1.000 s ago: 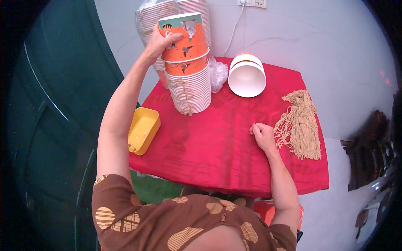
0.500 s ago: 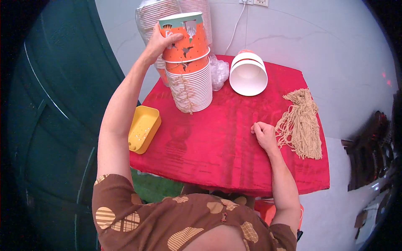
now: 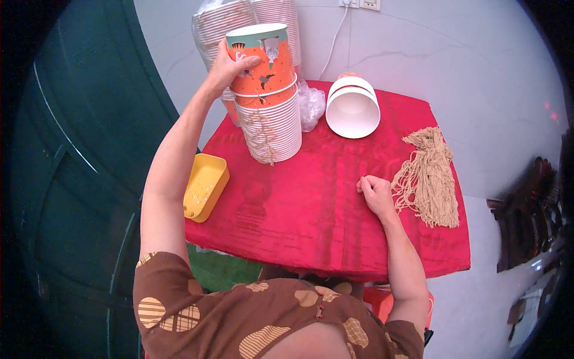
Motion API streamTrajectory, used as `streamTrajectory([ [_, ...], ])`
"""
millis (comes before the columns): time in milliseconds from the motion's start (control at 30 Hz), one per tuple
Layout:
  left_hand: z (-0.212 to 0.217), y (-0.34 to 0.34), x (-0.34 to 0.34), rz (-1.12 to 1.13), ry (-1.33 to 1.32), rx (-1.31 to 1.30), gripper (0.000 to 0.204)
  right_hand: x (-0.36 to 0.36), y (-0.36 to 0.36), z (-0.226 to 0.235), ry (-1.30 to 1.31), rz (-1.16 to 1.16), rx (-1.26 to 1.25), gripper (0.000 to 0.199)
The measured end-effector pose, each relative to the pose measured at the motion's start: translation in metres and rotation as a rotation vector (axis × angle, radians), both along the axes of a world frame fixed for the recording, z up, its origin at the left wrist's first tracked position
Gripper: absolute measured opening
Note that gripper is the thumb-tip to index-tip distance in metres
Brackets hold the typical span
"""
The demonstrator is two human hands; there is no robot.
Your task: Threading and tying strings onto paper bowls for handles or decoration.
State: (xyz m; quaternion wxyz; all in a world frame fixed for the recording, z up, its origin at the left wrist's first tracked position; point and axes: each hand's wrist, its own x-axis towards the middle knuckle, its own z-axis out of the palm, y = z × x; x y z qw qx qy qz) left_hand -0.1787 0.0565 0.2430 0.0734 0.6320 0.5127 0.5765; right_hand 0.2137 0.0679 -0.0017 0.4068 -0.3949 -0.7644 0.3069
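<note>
A tall stack of paper buckets (image 3: 269,131) with white rims stands on the red-covered table, strands of tan twine hanging down its front. My left hand (image 3: 230,69) grips the side of an orange and green printed paper bucket (image 3: 275,63) at the top of the stack, thumb across its front. The lower end of this bucket sits inside the stack. My right hand (image 3: 376,194) rests on the cloth in a loose fist, with nothing visible in it. A bundle of tan twine (image 3: 431,179) lies just to its right.
White-lined paper buckets (image 3: 353,112) lie on their side at the back. Bagged bucket stacks (image 3: 221,30) stand behind my left hand, beside crumpled clear plastic (image 3: 311,106). A yellow tray (image 3: 209,185) sits at the table's left edge. A white cable (image 3: 336,45) runs down the wall.
My left hand and the orange bucket have moved slightly down, so the bucket sits a little deeper in the stack. My right hand stays in place.
</note>
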Motion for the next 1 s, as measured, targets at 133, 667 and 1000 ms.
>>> streamTrajectory([
  [133, -0.004, 0.003, -0.010, 0.022, 0.016, 0.005, 0.094, -0.001, 0.001, -0.001, -0.012, 0.003, 0.001, 0.031],
  [667, -0.004, -0.002, -0.004, -0.074, 0.012, 0.030, 0.082, 0.001, 0.002, -0.002, 0.005, 0.000, -0.011, 0.030],
  [1000, -0.005, -0.003, -0.004, -0.097, 0.010, 0.018, 0.086, 0.001, 0.004, -0.004, -0.021, -0.004, 0.011, 0.031],
])
